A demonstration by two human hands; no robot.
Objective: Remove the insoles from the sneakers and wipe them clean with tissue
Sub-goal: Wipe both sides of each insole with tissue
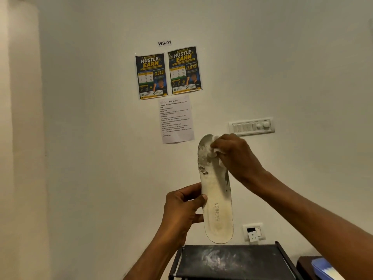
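1. risk: the insole (217, 201) is held upright in the air, above the rack (230, 261), by the left hand (181, 211) pinching only its 9 o'clock edge; hard wiping at the toe could bend it or twist it free.
2. risk: the toe lining is flaking; rubbing may tear it further.
3. right hand (236, 156) is closed on the tissue (214, 151), pressed at 12 o'clock on the insole.
4. insole: thin, flexible, cream foam, grey-soiled toe. tissue: soft, crumpled, white.
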